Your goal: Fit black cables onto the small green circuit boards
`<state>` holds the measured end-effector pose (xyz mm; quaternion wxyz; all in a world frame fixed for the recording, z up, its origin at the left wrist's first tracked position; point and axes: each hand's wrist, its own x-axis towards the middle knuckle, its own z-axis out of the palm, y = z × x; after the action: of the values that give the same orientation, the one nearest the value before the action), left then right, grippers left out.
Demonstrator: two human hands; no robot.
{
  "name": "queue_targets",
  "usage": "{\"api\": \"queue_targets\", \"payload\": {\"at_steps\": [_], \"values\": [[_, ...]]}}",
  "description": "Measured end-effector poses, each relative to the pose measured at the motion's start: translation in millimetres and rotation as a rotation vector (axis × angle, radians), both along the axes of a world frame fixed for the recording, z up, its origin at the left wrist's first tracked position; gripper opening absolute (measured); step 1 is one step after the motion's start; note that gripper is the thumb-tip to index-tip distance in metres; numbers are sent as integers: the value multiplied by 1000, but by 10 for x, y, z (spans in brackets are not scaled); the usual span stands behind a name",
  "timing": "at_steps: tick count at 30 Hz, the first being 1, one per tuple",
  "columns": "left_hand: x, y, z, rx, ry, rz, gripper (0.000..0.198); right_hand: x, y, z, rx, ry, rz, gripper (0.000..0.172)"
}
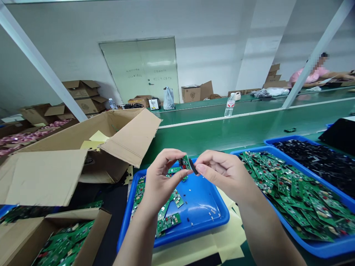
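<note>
"Where's the circuit board (186,162)?"

"Up off the worktop (194,138), in front of the person. In this view it sits over the far edge of the blue tray (202,201), toward that tray's far right corner."

"And how is it gripped?"

"The left hand (162,175) pinches it, index finger above and thumb below. The right hand (224,170) has a black strip (193,167) nipped between thumb and forefinger."

"Which way does the board point?"

"It's stood up on edge, tilted. The pale edge nearest the right hand slopes from upper left to lower right, and the side with the red component (183,167) is turned toward the left hand. Its full length is partly hidden by the fingers, so I can't be sure of its long axis."

"The strip's?"

"Clearer: it slants the same way, upper end leaning left, lower end at the right thumb. It lies right alongside the board's pale edge; whether they're joined, I can't tell."

"What's in the tray below?"

"Loose boards (168,223) gathered toward the left edge, lying at various angles, and tiny pale bits (213,214) near the right edge. Beyond that edge, a second tray (302,249) carries heaped boards (294,186)."
</note>
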<state>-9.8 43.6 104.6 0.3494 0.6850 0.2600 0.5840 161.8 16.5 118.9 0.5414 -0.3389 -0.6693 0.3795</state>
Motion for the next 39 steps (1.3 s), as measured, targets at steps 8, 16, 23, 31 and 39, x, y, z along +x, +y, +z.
{"api": "queue_targets", "payload": {"at_steps": [8,16,23,31,39], "values": [[-22,22,-41,43,45,-4,27,-15,29,-11,-88,19,55,8],[3,-23,25,-92,114,33,29,26,53,0,71,-122,-25,10],[40,-27,64,-236,134,33,32,16,57,-29,333,-352,-265,12],[69,-29,83,-471,129,-124,34,5,101,-63,357,-488,-379,14],[76,-19,78,-503,166,-172,30,71,124,-47,43,-347,-172,15]]}}
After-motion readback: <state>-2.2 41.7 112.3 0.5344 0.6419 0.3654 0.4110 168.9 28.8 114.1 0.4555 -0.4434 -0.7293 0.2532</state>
